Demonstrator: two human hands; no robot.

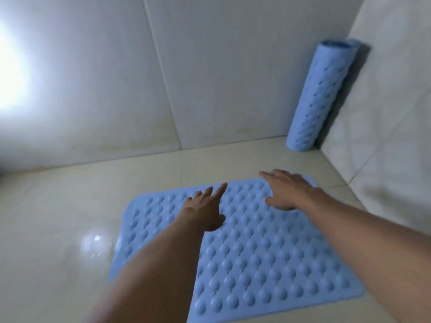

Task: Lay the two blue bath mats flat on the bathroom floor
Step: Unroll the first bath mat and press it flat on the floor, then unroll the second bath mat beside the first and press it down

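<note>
Both forearms cross the flat mat, so its near left corner and much of its right edge are hidden, and the picture's lower edge crops the arms. The frame is soft with motion blur, which makes the fingertips hard to read. The left hand reaches forward over the mat's far half with fingers straight and together, holding nothing; whether it touches the bumps below cannot be told. The right hand lies palm down at the mat's far right corner, fingers spread and straight, gripping nothing, and it covers that corner. This blue, studded mat is spread out on the cream tiled floor, near the side wall. The rolled mat, also blue, stands on end in the corner, tilted and leaning against the side wall, well apart from the hands. A bright glare washes out the left of the back wall, and a smaller reflection shines on the floor left of the flat mat.
</note>
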